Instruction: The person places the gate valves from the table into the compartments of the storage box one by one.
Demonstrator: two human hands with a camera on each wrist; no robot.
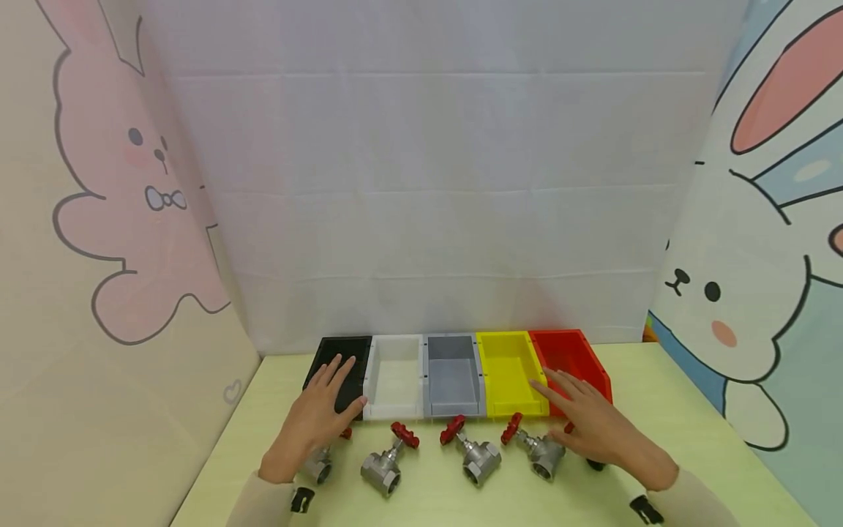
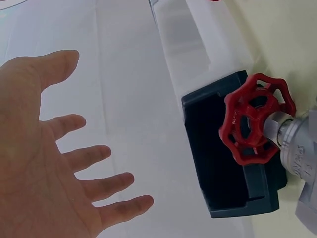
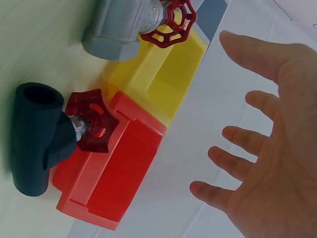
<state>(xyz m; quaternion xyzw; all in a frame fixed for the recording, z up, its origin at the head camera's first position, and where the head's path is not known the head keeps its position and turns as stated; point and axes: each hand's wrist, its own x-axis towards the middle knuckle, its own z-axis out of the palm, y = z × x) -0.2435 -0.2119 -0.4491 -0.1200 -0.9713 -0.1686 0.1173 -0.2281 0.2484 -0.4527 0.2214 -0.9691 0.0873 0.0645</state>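
My left hand point(image 1: 319, 413) hovers over the near part of the black bin point(image 1: 364, 373), fingers spread and holding nothing. Partly hidden beneath it lies a metal valve with a red handwheel point(image 2: 252, 119). Likewise spread, my right hand point(image 1: 593, 424) is above the front of the red bin point(image 1: 602, 377) and holds nothing. Below that hand is a dark green-black valve point(image 3: 37, 139) with a red handwheel, mostly covered in the head view. Between the hands lie three silver valves with red handwheels: one point(image 1: 380, 472) at left, one point(image 1: 481, 461) in the middle, one point(image 1: 546, 457) beside the right hand.
A white bin point(image 1: 393, 412), a grey bin point(image 1: 454, 410) and a yellow bin point(image 1: 516, 410) stand side by side between the black and red ones, on a pale table point(image 1: 263, 395). White cloth point(image 1: 448, 219) hangs behind; rabbit-printed panels point(image 1: 744, 307) flank the sides.
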